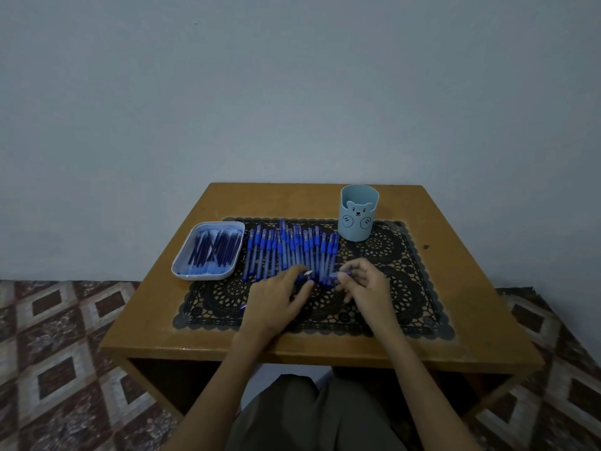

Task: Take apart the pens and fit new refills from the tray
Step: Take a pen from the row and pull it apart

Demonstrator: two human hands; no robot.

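Wooden table (156,320) before us, black lace mat (396,288) on top. Our left hand (276,301) covers the near ends of the pens (286,252), grip unclear; our right hand (367,288) pinches one pen (344,273) alongside. Tray (178,262) of refills (214,249) sits left of the row, bear cup (357,216) far right.

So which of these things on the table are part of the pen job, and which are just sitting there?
Part of the job: row of pens; tray; refills in it; pen pinched by the right hand.
Just lying about: bear cup; lace mat; table.
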